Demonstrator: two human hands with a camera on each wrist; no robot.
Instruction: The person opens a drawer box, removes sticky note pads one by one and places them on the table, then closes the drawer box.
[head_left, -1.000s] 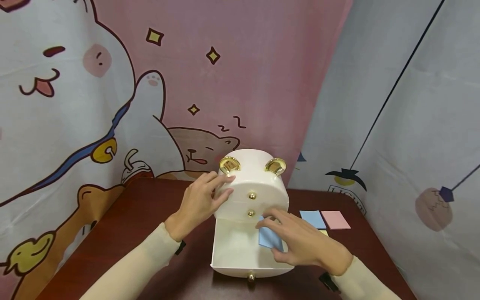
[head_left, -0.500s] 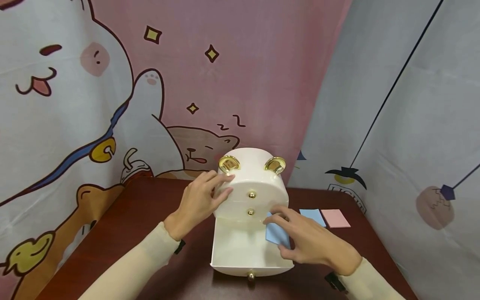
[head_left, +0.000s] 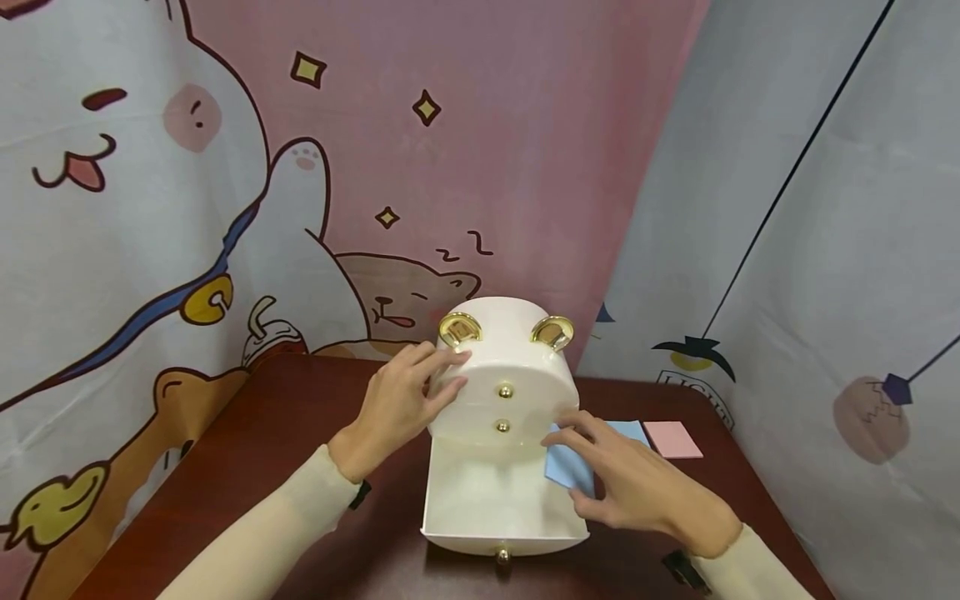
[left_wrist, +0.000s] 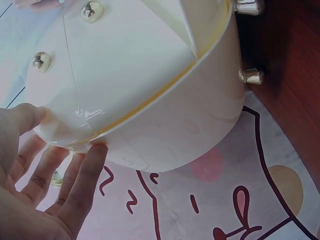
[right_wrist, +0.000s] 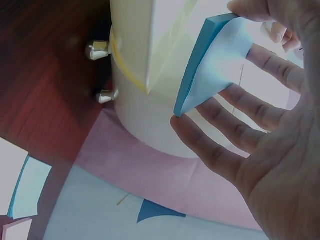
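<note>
A glossy white drawer box (head_left: 501,333) with two gold ears stands on the table. Its bottom drawer (head_left: 476,496) is pulled out, and nothing lies on the visible floor of it. My left hand (head_left: 397,400) grips the box's upper left edge, thumb on the front face and fingertips on the curved side (left_wrist: 170,125). With my right hand (head_left: 630,479) I pinch a light blue sticky note pad (head_left: 567,471) by its edges, over the drawer's right side. In the right wrist view this pad (right_wrist: 200,60) is tilted between thumb and fingertips, with its top sheets bowed.
Behind my right hand lie another blue pad (head_left: 630,431) and a pink pad (head_left: 673,439). The right wrist view shows a pale pad (right_wrist: 11,172) beside them. Gold knobs (head_left: 503,554) stick out from the drawer fronts. A cartoon-printed cloth (head_left: 510,150) hangs behind the dark table (head_left: 300,467).
My right hand has moved right with the blue pad, from over the drawer's inside toward its right wall. The left hand has stayed on the box.
</note>
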